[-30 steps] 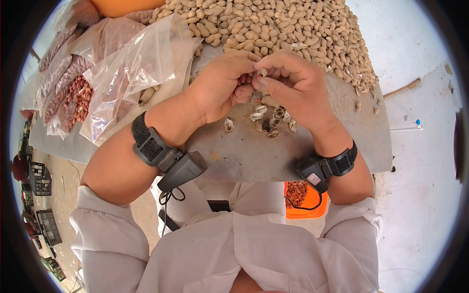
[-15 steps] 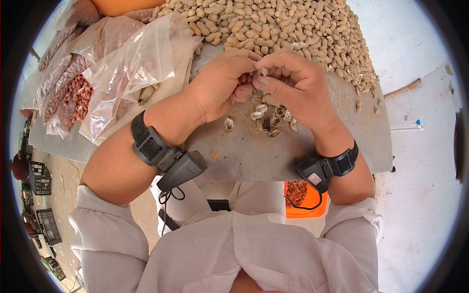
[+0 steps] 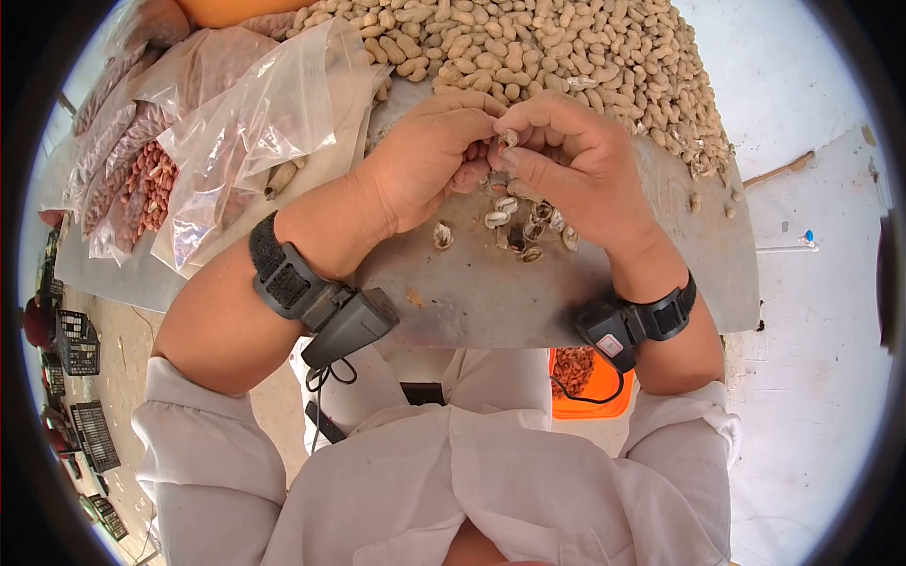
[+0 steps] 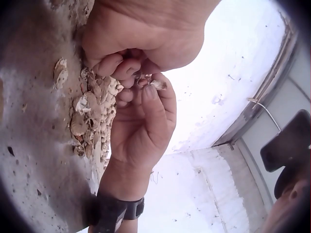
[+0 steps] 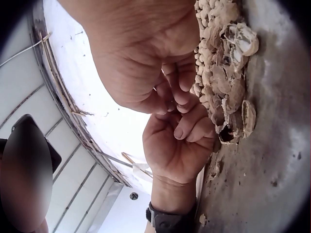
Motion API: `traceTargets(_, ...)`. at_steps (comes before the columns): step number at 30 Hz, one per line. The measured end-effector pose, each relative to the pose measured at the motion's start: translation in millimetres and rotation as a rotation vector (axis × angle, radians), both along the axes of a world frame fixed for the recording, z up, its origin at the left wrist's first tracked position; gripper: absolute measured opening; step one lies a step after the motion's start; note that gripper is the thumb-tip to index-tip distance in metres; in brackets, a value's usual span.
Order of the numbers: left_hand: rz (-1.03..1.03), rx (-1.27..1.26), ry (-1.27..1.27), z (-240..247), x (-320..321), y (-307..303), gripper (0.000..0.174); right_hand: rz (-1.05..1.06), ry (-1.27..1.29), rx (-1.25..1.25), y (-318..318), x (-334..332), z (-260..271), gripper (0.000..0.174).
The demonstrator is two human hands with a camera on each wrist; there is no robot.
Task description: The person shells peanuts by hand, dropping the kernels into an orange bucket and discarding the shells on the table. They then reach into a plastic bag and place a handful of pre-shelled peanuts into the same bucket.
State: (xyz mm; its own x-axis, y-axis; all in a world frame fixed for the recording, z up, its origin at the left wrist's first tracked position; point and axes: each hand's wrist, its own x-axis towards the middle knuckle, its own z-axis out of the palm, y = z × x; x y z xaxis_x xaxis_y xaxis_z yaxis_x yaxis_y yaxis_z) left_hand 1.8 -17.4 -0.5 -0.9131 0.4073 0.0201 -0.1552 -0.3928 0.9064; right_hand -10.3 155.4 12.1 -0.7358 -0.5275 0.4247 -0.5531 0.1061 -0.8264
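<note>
Both hands meet fingertip to fingertip over the table (image 3: 453,302). The right hand (image 3: 585,174) pinches a cracked peanut shell (image 3: 510,139) between thumb and index finger; its pale broken edge (image 4: 159,85) shows in the left wrist view, with a reddish peanut kernel (image 4: 142,82) beside it. The left hand (image 3: 425,160) has its fingers curled round reddish peanut kernels (image 3: 479,149), mostly hidden in the palm. Its thumb and index finger touch the right hand's fingertips at the shell. Empty peanut shells (image 3: 533,226) lie on the table just below the hands.
A big heap of unshelled peanuts (image 3: 547,57) covers the table's far side. On the left lie clear plastic bags (image 3: 255,132), some filled with red kernels (image 3: 149,189). An orange container (image 3: 595,406) with reddish bits stands below the near edge.
The hands stay together with the shell between their fingertips, and the fingers shift only slightly. Fewer red kernels show in the left hand than a second ago.
</note>
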Motion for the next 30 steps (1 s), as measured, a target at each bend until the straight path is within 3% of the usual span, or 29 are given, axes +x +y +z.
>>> traceTargets(30,-0.001,-0.054,0.07,-2.5,-0.7,-0.3,0.014,-0.012,-0.002,0.043,0.1,2.8,2.4,0.013)
